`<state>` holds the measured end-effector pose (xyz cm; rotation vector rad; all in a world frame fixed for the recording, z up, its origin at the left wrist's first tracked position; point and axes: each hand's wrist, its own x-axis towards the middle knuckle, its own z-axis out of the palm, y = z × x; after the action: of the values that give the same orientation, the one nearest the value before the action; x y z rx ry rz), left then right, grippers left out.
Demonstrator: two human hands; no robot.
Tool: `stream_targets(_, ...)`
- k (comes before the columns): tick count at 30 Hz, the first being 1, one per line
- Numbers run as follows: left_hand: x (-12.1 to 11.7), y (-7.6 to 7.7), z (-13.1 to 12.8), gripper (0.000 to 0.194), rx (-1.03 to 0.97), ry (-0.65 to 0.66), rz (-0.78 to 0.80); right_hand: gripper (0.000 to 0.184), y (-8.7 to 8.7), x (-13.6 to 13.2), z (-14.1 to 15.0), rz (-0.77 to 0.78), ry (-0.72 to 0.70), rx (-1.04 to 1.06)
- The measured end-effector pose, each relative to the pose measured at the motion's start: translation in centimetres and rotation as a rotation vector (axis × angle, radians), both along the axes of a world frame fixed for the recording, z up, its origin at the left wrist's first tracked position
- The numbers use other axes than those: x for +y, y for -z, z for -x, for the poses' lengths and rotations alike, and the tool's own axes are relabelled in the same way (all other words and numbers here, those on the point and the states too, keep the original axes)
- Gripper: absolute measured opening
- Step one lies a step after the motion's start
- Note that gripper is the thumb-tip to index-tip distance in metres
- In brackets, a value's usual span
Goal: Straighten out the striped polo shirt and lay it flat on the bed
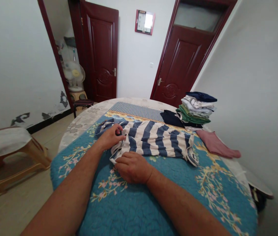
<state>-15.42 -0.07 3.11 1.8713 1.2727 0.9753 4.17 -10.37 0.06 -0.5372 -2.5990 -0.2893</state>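
A blue-and-white striped shirt (151, 137) lies lengthwise across the table, partly folded and a little wrinkled. At its left end, my left hand (113, 135) has its thumb and fingers curled at the cloth near the edge. My right hand (132, 166) is closed on the near corner of the same end, fingers bent over the white-edged fabric. The shirt's other end, with layered hems, rests untouched at the right. What lies under my right palm is hidden.
A blue flowered quilt (139, 203) covers the round table. At the back right stands a stack of folded clothes (198, 109), with dark folded cloth (172, 118) beside it and a pink garment (217, 143) nearer. A stool (8, 147) stands on the floor at left.
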Motion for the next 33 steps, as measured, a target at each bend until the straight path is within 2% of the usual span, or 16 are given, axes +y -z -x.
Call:
stream_targets(2,-0.2,-0.5,0.1,0.034,0.056,0.086,0.074,0.007,0.1,0.1,-0.5,0.037,0.017,-0.015)
stream_targets(5,-0.5,-0.6,0.0,0.043,0.212,0.297,0.154,0.010,0.6,0.2,-0.9,0.076,0.019,-0.010)
stream_targets(7,-0.6,-0.3,-0.3,0.044,0.226,0.351,0.133,0.014,0.8,0.2,-0.8,0.100,0.017,0.013)
stream_targets(9,-0.6,-0.1,-0.5,0.042,0.150,0.360,0.127,0.016,0.7,0.4,-1.0,0.113,0.051,0.081)
stream_targets(11,-0.4,0.1,-0.3,0.036,0.024,0.330,0.180,0.017,0.2,1.0,-2.1,0.103,0.154,0.208)
stream_targets(14,0.3,0.4,0.5,0.033,-0.257,0.135,0.286,0.017,-0.9,2.7,-6.1,0.053,0.436,0.415)
stream_targets(17,1.5,1.0,1.3,0.035,-0.482,-0.061,0.329,0.019,-1.2,4.1,-12.9,-0.013,0.810,0.521)
stream_targets(19,2.2,1.4,1.4,0.033,-0.611,-0.104,0.382,0.024,-0.6,4.0,-17.8,0.030,1.022,0.517)
stream_targets(21,2.6,1.7,1.1,0.031,-0.730,-0.117,0.436,0.026,0.3,2.9,-22.1,0.124,1.176,0.495)
stream_targets(23,2.7,1.6,0.7,0.028,-0.794,-0.103,0.453,0.027,1.0,1.1,-25.4,0.203,1.275,0.496)
stream_targets(26,2.5,1.3,0.3,0.022,-0.844,-0.072,0.460,0.027,1.1,-1.5,-27.9,0.239,1.407,0.512)
stream_targets(29,2.7,1.4,0.3,0.018,-0.836,-0.121,0.455,0.028,0.3,-3.0,-28.0,0.275,1.438,0.506)
stream_targets(33,3.8,2.2,0.6,0.013,-0.788,-0.216,0.450,0.032,-0.7,-3.3,-26.4,0.377,1.327,0.456)
